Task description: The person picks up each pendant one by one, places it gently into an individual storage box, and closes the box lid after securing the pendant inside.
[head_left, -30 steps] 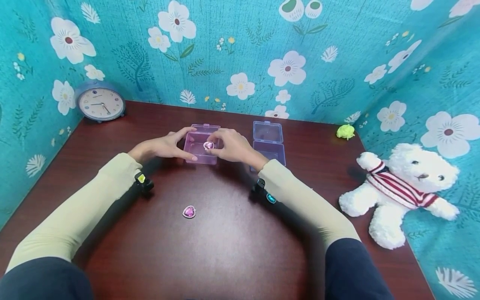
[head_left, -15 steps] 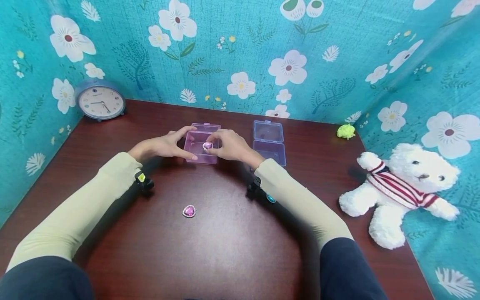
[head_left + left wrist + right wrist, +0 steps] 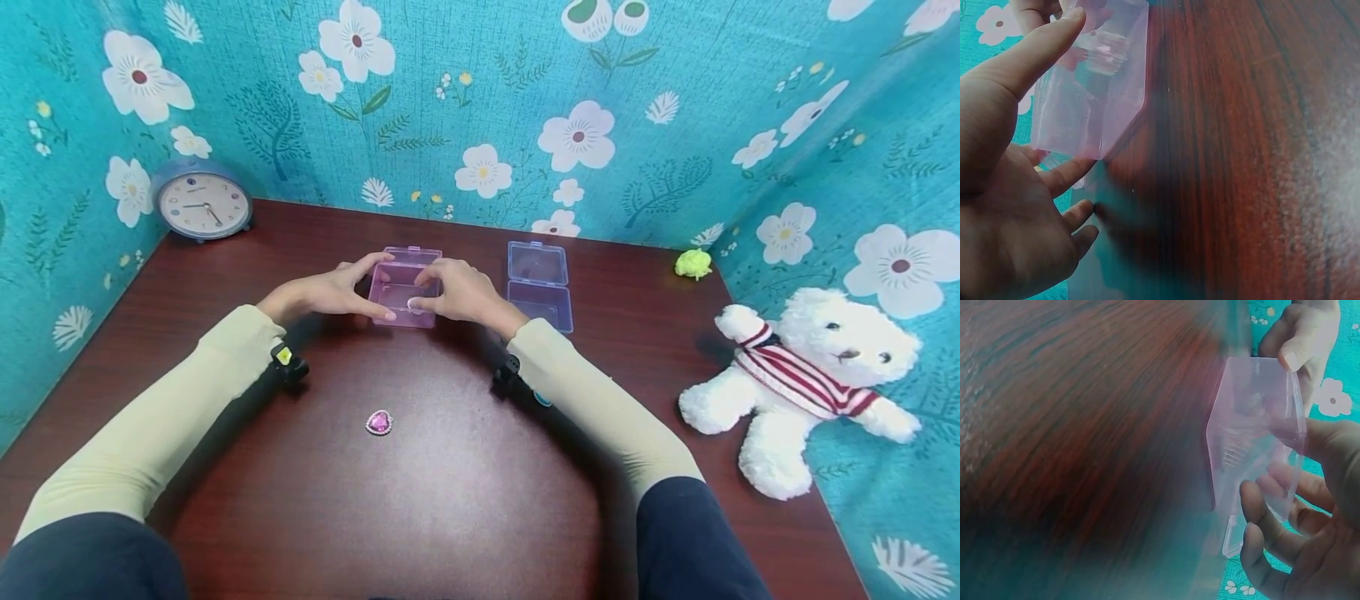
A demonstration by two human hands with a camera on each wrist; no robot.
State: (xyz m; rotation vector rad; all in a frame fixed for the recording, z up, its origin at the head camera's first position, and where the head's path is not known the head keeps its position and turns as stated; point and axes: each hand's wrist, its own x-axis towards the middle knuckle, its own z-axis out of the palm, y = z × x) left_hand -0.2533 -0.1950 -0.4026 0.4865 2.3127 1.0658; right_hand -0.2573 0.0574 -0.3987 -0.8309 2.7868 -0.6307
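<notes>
One gem lowered, hidden (two hands (image 3: 333, 292), two boxes (image 3: 396, 317)).

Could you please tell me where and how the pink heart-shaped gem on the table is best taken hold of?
I would pinch the pink heart-shaped gem by opposite sides of its pale studded rim, thumb against forefinger, coming from above. It appears to lie flat and low on the table, so its outer edge likely offers the best purchase.
</notes>
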